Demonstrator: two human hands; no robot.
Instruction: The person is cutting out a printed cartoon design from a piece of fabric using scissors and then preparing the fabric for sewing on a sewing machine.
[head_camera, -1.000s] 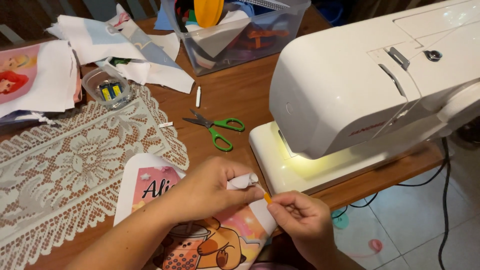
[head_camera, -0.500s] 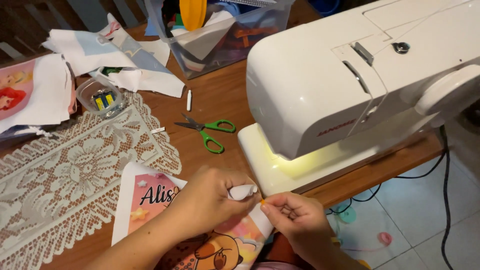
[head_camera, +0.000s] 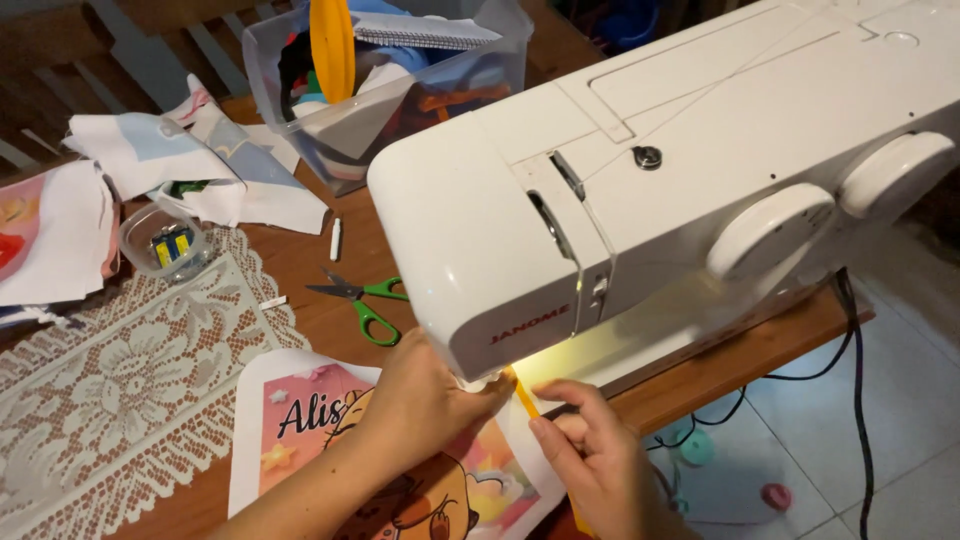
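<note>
My left hand (head_camera: 425, 400) rests on a printed cartoon fabric piece (head_camera: 300, 425), with its fingers pinched on the cloth's edge right under the head of the white sewing machine (head_camera: 640, 190). My right hand (head_camera: 590, 455) pinches a thin orange strip (head_camera: 524, 392) that runs up toward the lit needle area. The needle itself is hidden behind the machine head and my left hand.
Green-handled scissors (head_camera: 365, 300) lie on the wooden table (head_camera: 300, 265) just left of the machine. A lace runner (head_camera: 120, 400) lies at left, with a small clear container (head_camera: 165, 240), fabric scraps (head_camera: 170, 160) and a clear bin (head_camera: 390, 80) behind. Cables (head_camera: 850, 340) hang at right.
The view has closed in on the machine. Both hands have moved up and forward, bringing the cloth edge and orange strip from the table's front edge to under the machine head.
</note>
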